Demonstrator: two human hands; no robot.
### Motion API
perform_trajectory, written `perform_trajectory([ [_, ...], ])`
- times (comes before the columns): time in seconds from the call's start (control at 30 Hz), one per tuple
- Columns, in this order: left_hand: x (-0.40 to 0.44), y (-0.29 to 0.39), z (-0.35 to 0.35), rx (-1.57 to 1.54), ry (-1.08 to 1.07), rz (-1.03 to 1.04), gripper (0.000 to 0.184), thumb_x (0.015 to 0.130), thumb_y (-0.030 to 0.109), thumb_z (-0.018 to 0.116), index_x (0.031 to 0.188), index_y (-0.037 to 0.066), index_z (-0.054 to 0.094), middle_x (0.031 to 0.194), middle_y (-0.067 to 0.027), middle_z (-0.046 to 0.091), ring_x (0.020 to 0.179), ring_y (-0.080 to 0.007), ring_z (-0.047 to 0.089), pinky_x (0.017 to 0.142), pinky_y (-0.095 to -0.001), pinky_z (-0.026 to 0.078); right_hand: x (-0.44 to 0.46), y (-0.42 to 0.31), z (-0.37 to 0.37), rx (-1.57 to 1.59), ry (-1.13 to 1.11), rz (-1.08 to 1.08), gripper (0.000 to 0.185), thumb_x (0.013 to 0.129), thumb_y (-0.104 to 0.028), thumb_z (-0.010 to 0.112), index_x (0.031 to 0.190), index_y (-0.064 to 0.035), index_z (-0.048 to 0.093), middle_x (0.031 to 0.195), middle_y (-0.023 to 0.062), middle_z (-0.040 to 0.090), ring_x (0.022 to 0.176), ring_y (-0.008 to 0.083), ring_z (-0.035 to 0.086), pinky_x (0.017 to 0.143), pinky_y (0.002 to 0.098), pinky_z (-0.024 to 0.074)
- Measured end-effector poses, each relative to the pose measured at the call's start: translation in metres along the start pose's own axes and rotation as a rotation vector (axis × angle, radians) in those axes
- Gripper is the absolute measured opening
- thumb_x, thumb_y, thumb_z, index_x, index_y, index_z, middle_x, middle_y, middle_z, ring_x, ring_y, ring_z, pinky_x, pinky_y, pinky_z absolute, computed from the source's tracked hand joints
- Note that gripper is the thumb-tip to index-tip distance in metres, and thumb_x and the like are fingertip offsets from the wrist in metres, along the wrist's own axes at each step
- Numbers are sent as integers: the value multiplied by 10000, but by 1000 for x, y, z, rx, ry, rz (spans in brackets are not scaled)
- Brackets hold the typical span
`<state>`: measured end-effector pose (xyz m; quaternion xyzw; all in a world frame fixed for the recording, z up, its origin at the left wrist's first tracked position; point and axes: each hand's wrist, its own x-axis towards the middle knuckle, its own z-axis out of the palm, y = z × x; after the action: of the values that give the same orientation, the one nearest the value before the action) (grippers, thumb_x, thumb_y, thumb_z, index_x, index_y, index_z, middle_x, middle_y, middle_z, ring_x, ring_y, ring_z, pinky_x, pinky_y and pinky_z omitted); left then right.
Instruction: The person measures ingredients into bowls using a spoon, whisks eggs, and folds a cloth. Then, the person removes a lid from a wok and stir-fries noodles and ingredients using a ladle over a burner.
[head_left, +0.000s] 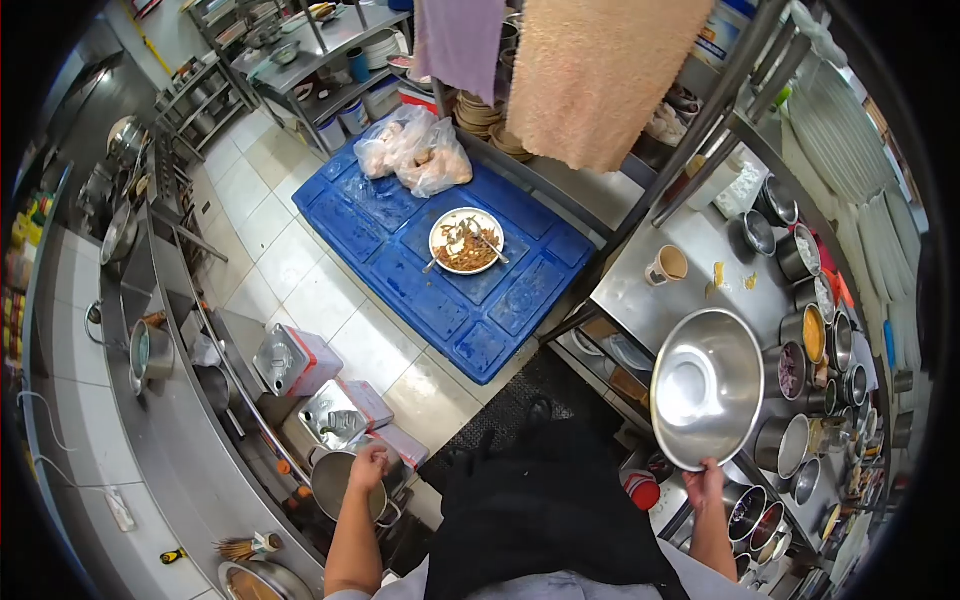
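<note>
My right hand (704, 482) grips the near rim of a large steel mixing bowl (706, 375). The bowl is tilted so its shiny inside faces me, and no food shows in it. It is beside the steel work table on my right. My left hand (370, 466) has its fingers curled in, with nothing visible in them. In the picture it overlaps the rim of a big pot (335, 485) on the left; whether it touches the pot I cannot tell.
A blue plastic platform (400, 245) ahead carries a plate of food (468, 240) and plastic bags (428, 160). On the right table (640, 292) stand a paper cup (668, 264) and several steel containers (803, 335). Metal tins (290, 360) sit by the left counter (165, 375). Cloths (610, 80) hang above.
</note>
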<state>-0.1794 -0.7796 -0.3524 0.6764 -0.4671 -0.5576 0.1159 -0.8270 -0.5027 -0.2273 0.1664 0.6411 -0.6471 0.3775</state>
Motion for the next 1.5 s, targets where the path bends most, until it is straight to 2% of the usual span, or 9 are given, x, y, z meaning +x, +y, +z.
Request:
perform_trajectory([
  [0.1,-23,-33,-32,220,16,24,221,910,23,537,1112,-17,616,796,-89,660,686,-140,636,589,-272,522,-30,39,35,-22,-158,9,427,810,-70,511,1234,-30,489,1098,137,629,896,303,663,682,458,578],
  [0.2,-56,-41,-59,-111,95,-38,250,900,-8,499,1123,-13,610,795,-89,661,685,-135,632,611,-268,518,-43,72,75,-43,-278,62,570,789,-15,504,1350,-9,406,1283,188,524,1167,378,551,910,603,504],
  [0.5,-119,-20,-121,-154,257,52,291,937,-3,473,1214,10,560,866,-80,669,748,-112,607,676,-255,510,5,163,256,-549,-506,247,369,875,-92,507,1220,42,514,977,160,671,764,280,686,573,386,574],
  [0.93,-232,-19,-16,-387,476,-269,287,919,26,521,1198,47,588,830,-59,676,590,-116,547,511,-235,432,124,254,390,-529,-447,358,339,882,-84,500,1215,-19,506,1034,157,661,830,284,692,656,405,594],
  [1.13,-247,21,29,-201,419,-338,318,940,87,473,1238,70,580,943,-82,706,720,-125,623,592,-258,503,157,252,432,-461,-496,416,380,851,-80,499,1224,-24,463,1030,163,640,813,299,684,638,419,594],
  [1.17,-253,27,33,-234,429,-420,308,954,134,558,1255,67,569,1026,-136,692,857,-212,648,723,-351,528,165,253,441,-446,-484,395,388,849,-77,503,1232,-36,458,1027,160,639,802,303,681,638,428,597],
  [1.2,-263,-19,37,-392,478,-358,342,905,10,449,1239,24,521,901,-100,695,661,-137,632,528,-248,481,177,258,447,-411,-468,406,384,856,-81,516,1234,-41,456,1027,163,636,800,304,680,642,429,600],
  [1.4,-332,41,125,-521,814,-558,336,919,53,526,1253,50,563,905,-80,711,723,-112,634,627,-248,498,185,231,448,-663,-910,705,548,985,-448,518,1252,30,500,1201,229,612,1098,323,628,909,394,551],
  [1.5,-377,32,203,-522,966,-653,355,880,100,558,1226,27,579,895,-114,714,729,-165,668,671,-315,533,175,243,429,-1372,-1020,658,465,948,-512,550,1085,-72,615,879,138,698,680,254,680,553,349,555],
])
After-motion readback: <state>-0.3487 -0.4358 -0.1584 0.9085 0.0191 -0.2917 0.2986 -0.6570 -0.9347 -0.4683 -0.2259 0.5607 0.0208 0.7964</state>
